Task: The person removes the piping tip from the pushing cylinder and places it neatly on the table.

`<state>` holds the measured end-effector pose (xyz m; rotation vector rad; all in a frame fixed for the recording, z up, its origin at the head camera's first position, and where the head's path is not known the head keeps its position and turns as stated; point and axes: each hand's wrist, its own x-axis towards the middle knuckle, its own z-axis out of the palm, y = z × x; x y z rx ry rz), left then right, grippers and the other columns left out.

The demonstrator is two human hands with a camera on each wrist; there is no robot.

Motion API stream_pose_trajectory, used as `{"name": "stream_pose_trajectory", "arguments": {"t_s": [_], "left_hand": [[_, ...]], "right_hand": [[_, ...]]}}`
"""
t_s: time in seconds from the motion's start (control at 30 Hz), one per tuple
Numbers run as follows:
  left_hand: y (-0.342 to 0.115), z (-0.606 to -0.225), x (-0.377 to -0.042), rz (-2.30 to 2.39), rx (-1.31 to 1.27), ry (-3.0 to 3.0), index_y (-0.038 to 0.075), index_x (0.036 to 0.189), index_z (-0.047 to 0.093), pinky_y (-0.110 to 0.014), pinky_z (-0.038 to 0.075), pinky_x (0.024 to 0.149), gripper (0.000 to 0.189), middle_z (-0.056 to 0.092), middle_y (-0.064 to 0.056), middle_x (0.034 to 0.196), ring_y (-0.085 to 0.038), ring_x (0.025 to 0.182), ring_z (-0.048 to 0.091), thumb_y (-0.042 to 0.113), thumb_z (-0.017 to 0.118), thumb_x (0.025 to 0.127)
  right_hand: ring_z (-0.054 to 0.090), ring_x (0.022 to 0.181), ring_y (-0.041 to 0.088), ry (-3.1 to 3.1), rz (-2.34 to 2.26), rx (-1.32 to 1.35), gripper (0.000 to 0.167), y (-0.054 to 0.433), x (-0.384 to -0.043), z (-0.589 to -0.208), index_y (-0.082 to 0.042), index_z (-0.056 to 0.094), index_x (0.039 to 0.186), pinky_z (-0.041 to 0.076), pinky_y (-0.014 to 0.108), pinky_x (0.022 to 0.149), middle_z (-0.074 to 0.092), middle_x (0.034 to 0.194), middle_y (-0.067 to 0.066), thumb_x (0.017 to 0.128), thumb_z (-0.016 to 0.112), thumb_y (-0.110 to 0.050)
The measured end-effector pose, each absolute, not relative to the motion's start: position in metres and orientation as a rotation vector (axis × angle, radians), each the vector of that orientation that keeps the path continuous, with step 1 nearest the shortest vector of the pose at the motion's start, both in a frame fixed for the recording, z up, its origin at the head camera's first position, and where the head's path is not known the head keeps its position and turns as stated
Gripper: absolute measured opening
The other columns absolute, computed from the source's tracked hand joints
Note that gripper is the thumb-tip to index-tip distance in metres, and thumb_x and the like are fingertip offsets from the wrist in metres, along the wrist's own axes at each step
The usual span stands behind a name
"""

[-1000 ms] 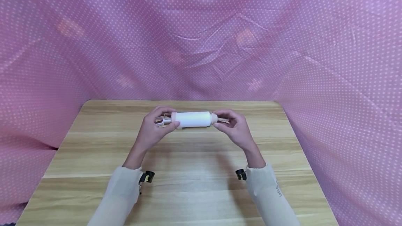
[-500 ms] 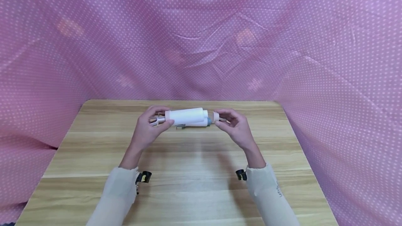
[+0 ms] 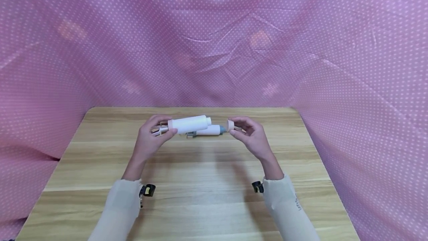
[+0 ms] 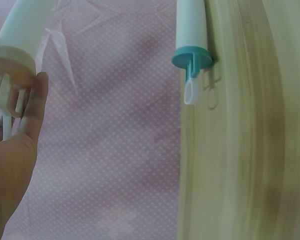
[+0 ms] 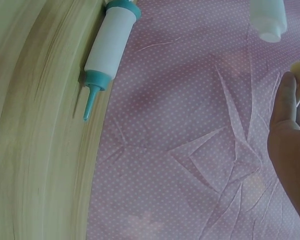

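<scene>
Your left hand [image 3: 148, 134] has drawn the white tube [image 3: 188, 125] leftward, widening the gap between its bare neck [image 3: 208, 121] and the nozzle [image 3: 230, 125] in your right hand [image 3: 253, 135]. Your left hand grips the tube at its collar [image 3: 170, 124], with the handle [image 4: 5, 95] toward the palm; this hold appears to keep the neck end unobstructed. Your right hand pinches the nozzle, mouth toward the neck, probably to keep both parts roughly in line. Both are raised off the table [image 3: 200, 203]. Below, the teal tube [image 5: 110, 42] lies near the table's far edge, presumably to leave your hands room.
</scene>
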<state>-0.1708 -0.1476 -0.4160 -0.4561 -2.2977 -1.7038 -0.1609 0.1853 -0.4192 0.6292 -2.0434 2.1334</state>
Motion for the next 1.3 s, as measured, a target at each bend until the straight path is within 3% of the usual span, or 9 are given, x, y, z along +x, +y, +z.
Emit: {"name": "stream_pose_trajectory", "arguments": {"t_s": [0.3, 0.43, 0.57, 0.77, 0.93, 1.3], "left_hand": [[-0.157, -0.414, -0.166, -1.723, -0.333, -2.292, -0.006, 0.121, 0.067, -0.02, 0.057, 0.079, 0.038, 0.062, -0.02, 0.123, -0.017, 0.099, 0.061, 0.0, 0.078, 0.086], [-0.165, -0.424, -0.168, -1.711, -0.246, -2.321, -0.006, 0.123, 0.066, -0.017, 0.056, 0.077, 0.039, 0.061, -0.016, 0.117, -0.021, 0.1, 0.06, 0.004, 0.078, 0.087], [-0.174, -0.438, -0.172, -1.714, -0.159, -2.338, -0.005, 0.125, 0.065, -0.017, 0.055, 0.078, 0.041, 0.061, -0.015, 0.117, -0.026, 0.102, 0.06, 0.005, 0.078, 0.087], [-0.195, -0.477, -0.19, -1.777, -0.027, -2.317, 0.001, 0.129, 0.064, -0.016, 0.055, 0.076, 0.047, 0.065, -0.014, 0.119, -0.01, 0.097, 0.062, 0.014, 0.082, 0.087], [-0.208, -0.503, -0.198, -1.82, 0.04, -2.29, 0.001, 0.128, 0.064, -0.017, 0.056, 0.074, 0.048, 0.068, -0.009, 0.111, -0.008, 0.092, 0.063, 0.018, 0.083, 0.086], [-0.223, -0.532, -0.198, -1.84, 0.165, -2.352, 0.002, 0.131, 0.063, -0.017, 0.055, 0.076, 0.05, 0.065, -0.013, 0.119, -0.009, 0.095, 0.061, 0.024, 0.08, 0.09]], "right_hand": [[0.063, 0.111, 0.022, -2.06, 2.133, 0.605, 0.035, 0.189, -0.16, -0.423, 0.014, 0.059, 0.122, 0.057, 0.033, 0.093, 0.066, 0.122, 0.014, 0.089, 0.069, 0.012], [0.063, 0.114, 0.023, -2.067, 2.136, 0.579, 0.035, 0.189, -0.158, -0.424, 0.014, 0.059, 0.123, 0.056, 0.034, 0.095, 0.063, 0.125, 0.023, 0.089, 0.069, 0.011], [0.062, 0.114, 0.023, -2.101, 2.13, 0.532, 0.036, 0.189, -0.156, -0.427, 0.013, 0.059, 0.124, 0.056, 0.034, 0.095, 0.062, 0.127, 0.025, 0.089, 0.069, 0.01], [0.063, 0.112, 0.022, -2.121, 2.113, 0.483, 0.036, 0.188, -0.155, -0.432, 0.013, 0.059, 0.124, 0.056, 0.033, 0.094, 0.064, 0.124, 0.017, 0.089, 0.069, 0.009], [0.063, 0.112, 0.021, -2.125, 2.111, 0.473, 0.035, 0.189, -0.153, -0.435, 0.014, 0.058, 0.123, 0.056, 0.033, 0.095, 0.065, 0.123, 0.014, 0.09, 0.069, 0.009], [0.064, 0.109, 0.019, -2.133, 2.124, 0.445, 0.035, 0.192, -0.151, -0.439, 0.014, 0.059, 0.123, 0.056, 0.031, 0.094, 0.062, 0.124, 0.027, 0.09, 0.068, 0.01]]}}
